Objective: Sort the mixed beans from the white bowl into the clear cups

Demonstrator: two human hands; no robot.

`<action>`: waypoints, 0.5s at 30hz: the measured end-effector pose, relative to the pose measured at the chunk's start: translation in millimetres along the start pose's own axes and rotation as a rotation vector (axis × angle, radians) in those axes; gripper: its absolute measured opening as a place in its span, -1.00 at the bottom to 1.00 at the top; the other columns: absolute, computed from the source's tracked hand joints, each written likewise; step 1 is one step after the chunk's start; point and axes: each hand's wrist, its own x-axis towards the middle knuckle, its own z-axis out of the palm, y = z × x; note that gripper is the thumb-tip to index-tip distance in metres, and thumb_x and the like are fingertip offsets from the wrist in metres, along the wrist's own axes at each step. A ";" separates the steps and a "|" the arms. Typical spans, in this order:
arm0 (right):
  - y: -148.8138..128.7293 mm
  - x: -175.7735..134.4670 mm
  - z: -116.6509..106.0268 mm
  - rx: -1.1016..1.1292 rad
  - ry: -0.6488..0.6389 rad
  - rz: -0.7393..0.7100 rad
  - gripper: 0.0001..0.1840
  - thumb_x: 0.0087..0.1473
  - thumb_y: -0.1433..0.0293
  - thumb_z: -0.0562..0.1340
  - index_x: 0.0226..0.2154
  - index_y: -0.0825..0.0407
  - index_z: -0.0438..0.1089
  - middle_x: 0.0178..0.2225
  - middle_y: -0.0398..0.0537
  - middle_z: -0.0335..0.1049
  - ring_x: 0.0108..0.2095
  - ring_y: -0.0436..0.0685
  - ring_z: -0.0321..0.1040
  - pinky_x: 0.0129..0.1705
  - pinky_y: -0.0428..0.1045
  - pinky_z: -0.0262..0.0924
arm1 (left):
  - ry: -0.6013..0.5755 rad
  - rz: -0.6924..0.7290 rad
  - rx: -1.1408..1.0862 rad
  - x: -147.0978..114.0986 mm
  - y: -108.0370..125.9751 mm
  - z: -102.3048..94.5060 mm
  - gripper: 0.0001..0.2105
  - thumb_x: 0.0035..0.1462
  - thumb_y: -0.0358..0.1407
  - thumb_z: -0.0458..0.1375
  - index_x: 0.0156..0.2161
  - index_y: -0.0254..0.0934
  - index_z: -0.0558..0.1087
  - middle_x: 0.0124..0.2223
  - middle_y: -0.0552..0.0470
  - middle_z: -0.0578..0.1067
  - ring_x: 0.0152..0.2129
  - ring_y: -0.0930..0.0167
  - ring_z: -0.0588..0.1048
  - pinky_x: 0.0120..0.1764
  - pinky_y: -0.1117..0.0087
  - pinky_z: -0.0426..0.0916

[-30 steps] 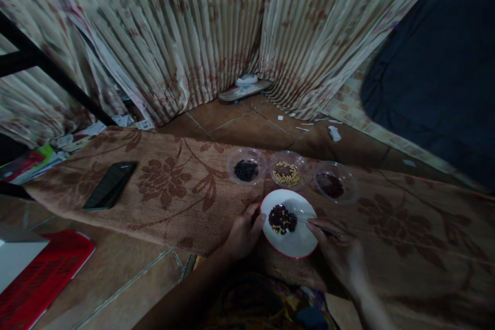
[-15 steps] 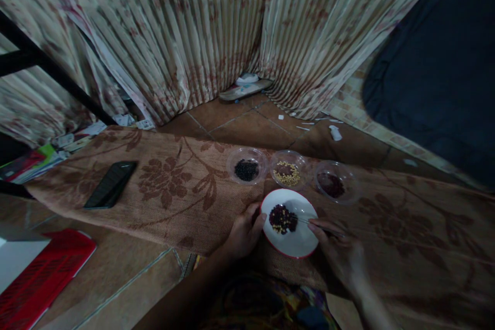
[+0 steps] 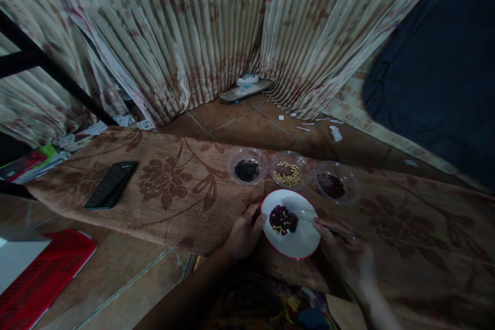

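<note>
A white plate (image 3: pixel 299 242) with a red rim holds a mixed heap of dark, red and yellow beans (image 3: pixel 283 220). At its left rim, my left hand (image 3: pixel 245 232) grips the edge with the thumb on top. My right hand (image 3: pixel 340 247) is closed around a slim metal utensil (image 3: pixel 305 218), whose tip reaches the heap's right side; its exact kind is unclear. Beyond the plate stand three clear plastic bowls: one with black beans (image 3: pixel 246 170), one with yellow beans (image 3: pixel 288 174), one with dark red beans (image 3: pixel 333 185).
A patterned brown cloth (image 3: pixel 216 211) covers the narrow table. On its left part lies a black phone (image 3: pixel 111 185). Behind are a tiled floor, a skateboard (image 3: pixel 245 91) and striped curtains (image 3: pixel 216 26). A red and white box (image 3: pixel 46 273) is on the floor at lower left.
My right hand and the utensil have shifted slightly to the right, so more of the utensil shows. My left hand stays on the plate's rim.
</note>
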 end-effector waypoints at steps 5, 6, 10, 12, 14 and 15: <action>-27.6 24.0 1.2 0.018 0.091 -0.066 -0.82 -0.02 0.24 0.33 -0.40 0.01 0.53 -0.30 0.00 0.53 -0.26 0.16 0.46 -0.24 0.03 0.35 | 0.015 -0.004 0.014 0.0 -2.8 0.6 -0.69 0.28 -0.19 -0.01 0.06 -0.25 0.34 -0.11 -0.02 0.56 -0.22 0.36 0.53 -0.11 0.36 0.39; -31.7 27.6 2.2 0.020 0.083 -0.071 -0.81 -0.03 0.23 0.33 -0.40 0.01 0.53 -0.30 -0.01 0.53 -0.25 0.16 0.46 -0.23 0.02 0.35 | 0.015 -0.002 0.012 -0.1 -3.1 0.7 -0.69 0.28 -0.19 -0.02 0.06 -0.25 0.34 -0.11 -0.02 0.56 -0.21 0.36 0.52 -0.10 0.36 0.39; -30.7 26.2 6.0 0.048 0.007 -0.036 -0.79 -0.01 0.21 0.32 -0.37 0.00 0.53 -0.27 -0.01 0.54 -0.25 0.15 0.47 -0.27 -0.01 0.35 | 0.016 0.020 0.012 -0.2 -2.5 0.5 -0.69 0.29 -0.20 -0.01 0.07 -0.22 0.34 -0.07 -0.01 0.55 -0.18 0.36 0.51 -0.09 0.36 0.38; -21.6 18.9 6.2 0.043 -0.026 -0.005 -0.78 -0.01 0.20 0.31 -0.36 -0.01 0.53 -0.28 -0.01 0.53 -0.26 0.15 0.46 -0.29 -0.01 0.35 | 0.013 0.020 0.015 -0.3 -1.8 0.2 -0.69 0.28 -0.20 -0.01 0.07 -0.21 0.34 -0.07 0.00 0.55 -0.19 0.36 0.52 -0.10 0.36 0.38; -11.4 11.4 4.3 0.016 -0.044 0.017 -0.77 -0.01 0.19 0.32 -0.36 -0.01 0.53 -0.27 -0.01 0.53 -0.25 0.16 0.46 -0.25 0.01 0.35 | 0.008 0.009 0.022 -0.3 -1.4 0.0 -0.69 0.28 -0.20 -0.01 0.07 -0.22 0.34 -0.09 0.00 0.56 -0.21 0.36 0.53 -0.11 0.35 0.39; -6.9 8.2 2.6 0.000 -0.048 0.028 -0.77 -0.01 0.18 0.31 -0.36 -0.01 0.53 -0.26 0.00 0.53 -0.24 0.18 0.46 -0.22 0.02 0.35 | 0.007 0.003 0.026 -0.3 -1.3 -0.1 -0.69 0.28 -0.19 -0.01 0.07 -0.22 0.34 -0.09 0.00 0.56 -0.22 0.36 0.53 -0.11 0.35 0.39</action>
